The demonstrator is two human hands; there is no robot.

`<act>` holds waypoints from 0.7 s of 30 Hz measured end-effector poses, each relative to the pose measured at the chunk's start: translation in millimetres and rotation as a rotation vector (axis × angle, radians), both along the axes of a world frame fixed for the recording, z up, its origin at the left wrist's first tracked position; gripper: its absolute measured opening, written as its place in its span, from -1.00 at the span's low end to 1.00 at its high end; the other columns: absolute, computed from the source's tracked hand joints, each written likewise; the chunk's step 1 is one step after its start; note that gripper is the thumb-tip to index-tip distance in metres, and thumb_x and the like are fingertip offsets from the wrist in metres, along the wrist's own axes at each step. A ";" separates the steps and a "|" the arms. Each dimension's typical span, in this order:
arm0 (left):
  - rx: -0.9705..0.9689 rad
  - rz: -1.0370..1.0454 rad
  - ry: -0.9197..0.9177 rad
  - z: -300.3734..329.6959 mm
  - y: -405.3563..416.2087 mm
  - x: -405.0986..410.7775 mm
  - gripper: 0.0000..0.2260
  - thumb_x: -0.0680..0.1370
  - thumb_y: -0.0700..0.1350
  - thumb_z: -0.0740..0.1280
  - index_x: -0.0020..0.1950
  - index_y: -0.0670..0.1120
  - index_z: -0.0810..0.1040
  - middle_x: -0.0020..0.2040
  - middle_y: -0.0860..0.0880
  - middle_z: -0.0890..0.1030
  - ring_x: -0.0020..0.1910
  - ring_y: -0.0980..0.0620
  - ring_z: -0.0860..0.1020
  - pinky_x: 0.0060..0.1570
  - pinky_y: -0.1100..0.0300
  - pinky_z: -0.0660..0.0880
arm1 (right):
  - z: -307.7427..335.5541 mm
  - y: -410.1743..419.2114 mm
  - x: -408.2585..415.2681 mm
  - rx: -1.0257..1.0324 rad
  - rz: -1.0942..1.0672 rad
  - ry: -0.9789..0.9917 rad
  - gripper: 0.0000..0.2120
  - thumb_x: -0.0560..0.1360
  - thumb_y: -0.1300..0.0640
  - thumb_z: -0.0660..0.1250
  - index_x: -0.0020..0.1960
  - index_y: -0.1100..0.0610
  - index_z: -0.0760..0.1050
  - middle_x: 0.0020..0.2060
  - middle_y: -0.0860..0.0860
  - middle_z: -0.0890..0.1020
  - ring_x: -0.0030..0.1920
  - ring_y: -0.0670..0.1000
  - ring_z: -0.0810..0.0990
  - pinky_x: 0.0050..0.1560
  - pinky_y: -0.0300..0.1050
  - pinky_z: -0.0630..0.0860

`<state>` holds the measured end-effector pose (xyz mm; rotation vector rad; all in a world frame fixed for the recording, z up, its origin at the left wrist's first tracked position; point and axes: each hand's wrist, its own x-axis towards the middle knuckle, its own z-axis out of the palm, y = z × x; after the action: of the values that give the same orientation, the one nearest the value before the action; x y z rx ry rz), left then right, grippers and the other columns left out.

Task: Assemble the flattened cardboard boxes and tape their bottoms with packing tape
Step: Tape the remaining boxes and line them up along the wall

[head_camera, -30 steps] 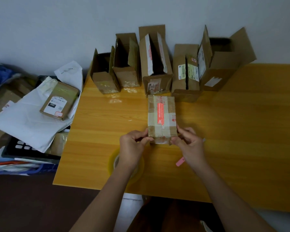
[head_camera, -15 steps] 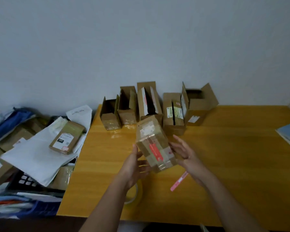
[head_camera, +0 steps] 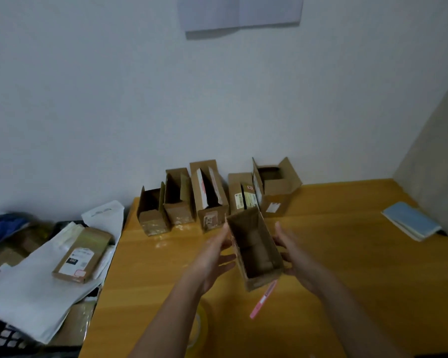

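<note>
Small brown cardboard box (head_camera: pixel 254 250) held above yellow wooden table (head_camera: pixel 347 254), open side up, between left hand (head_camera: pixel 212 259) and right hand (head_camera: pixel 292 251); fingers straight, palms against opposite walls.

No readable text on labels.
</note>
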<state>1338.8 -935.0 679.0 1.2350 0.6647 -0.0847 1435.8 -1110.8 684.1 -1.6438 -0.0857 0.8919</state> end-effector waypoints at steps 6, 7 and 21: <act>0.175 -0.078 -0.065 5.5 -29.2 25.0 -0.62 0.46 -0.02 0.47 0.13 -0.16 0.43 0.19 -0.02 0.54 0.12 -0.02 0.56 -0.06 0.17 0.54 | -8.5 -25.1 10.7 -0.027 -0.048 -0.055 -0.39 0.31 -0.18 0.52 0.21 -0.01 0.35 0.21 -0.01 0.52 0.15 0.07 0.57 0.13 0.20 0.57; 0.207 -0.089 -0.071 4.8 -32.9 29.9 -0.64 0.46 -0.07 0.47 0.14 -0.17 0.43 0.20 -0.01 0.53 0.12 -0.04 0.56 -0.06 0.15 0.54 | -9.0 -29.4 15.1 -0.023 -0.063 -0.057 -0.48 0.38 -0.06 0.52 0.21 0.00 0.35 0.22 0.00 0.51 0.15 0.07 0.57 0.11 0.20 0.58; 0.161 -0.020 -0.025 5.6 -116.3 159.4 -0.77 0.60 -0.05 0.30 0.20 -0.12 0.53 0.14 -0.14 0.60 0.09 -0.13 0.61 0.15 -0.08 0.56 | 12.1 -119.5 142.2 -0.138 0.186 0.073 -0.48 0.62 0.16 0.22 0.49 -0.15 0.15 0.12 -0.01 0.57 0.04 0.05 0.62 -0.01 0.05 0.63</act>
<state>1498.2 -1051.2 684.6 1.3955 0.6467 -0.0330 1578.0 -1230.3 696.2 -1.7498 -0.1309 1.1193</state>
